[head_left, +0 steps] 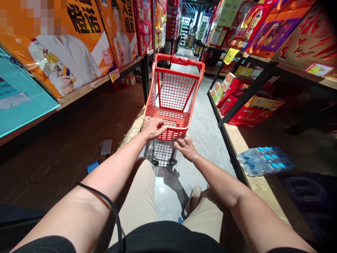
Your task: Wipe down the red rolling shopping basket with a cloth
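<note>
Both hands curl over the near rim of the red plastic mesh shopping cart [172, 102]: left hand [152, 127] grip closed on it, right hand [186, 147] fingers pressed against it.

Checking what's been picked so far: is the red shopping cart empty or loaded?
Empty. Through the red shopping cart only its bare mesh walls and floor show; the left hand and right hand grip its near rim.

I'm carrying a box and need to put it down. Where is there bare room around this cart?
The red cart is empty inside. The low right shelf is bare between the red boxes and the water bottle pack. The low left shelf is mostly bare around a flat grey thing. Upper shelves are packed. Left hand and right hand hold the cart's near edge.
</note>
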Available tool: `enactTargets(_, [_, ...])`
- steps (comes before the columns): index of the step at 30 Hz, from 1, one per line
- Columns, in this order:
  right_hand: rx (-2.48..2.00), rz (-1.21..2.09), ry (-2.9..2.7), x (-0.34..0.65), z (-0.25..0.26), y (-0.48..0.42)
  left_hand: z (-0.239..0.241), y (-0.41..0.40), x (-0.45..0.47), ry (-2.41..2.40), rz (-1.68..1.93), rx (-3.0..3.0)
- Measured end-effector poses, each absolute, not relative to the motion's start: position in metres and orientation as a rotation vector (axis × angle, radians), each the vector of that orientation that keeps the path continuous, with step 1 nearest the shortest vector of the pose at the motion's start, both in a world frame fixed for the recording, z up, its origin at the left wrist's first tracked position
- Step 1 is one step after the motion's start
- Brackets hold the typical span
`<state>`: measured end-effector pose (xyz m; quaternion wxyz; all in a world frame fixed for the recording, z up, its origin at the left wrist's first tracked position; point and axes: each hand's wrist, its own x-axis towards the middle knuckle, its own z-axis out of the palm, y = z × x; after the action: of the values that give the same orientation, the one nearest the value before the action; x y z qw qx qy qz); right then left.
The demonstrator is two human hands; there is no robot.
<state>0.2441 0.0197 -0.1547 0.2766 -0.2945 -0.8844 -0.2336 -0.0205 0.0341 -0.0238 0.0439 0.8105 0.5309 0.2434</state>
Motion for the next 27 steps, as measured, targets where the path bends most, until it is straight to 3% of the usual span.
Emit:
enactTargets(4, [-0.822,-0.559,-2.477,0.245,-0.155,0.017,-0.023,0.037,-0.024,1.629,0.769,2.475])
enactTargets(12, [-0.876,-0.534,-2.093,0.255,-0.095,0.024,-0.023,0.032,-0.003,1.670,0.799,2.535])
enactTargets(21, [-0.909,-0.429,-2.472,0.249,-0.155,0.027,-0.036,0.020,0.039,1.486,0.670,2.580])
enactTargets(27, [-0.866,-0.476,-2.118,0.260,-0.088,0.024,-0.036,0.020,0.031,1.557,0.577,2.565])
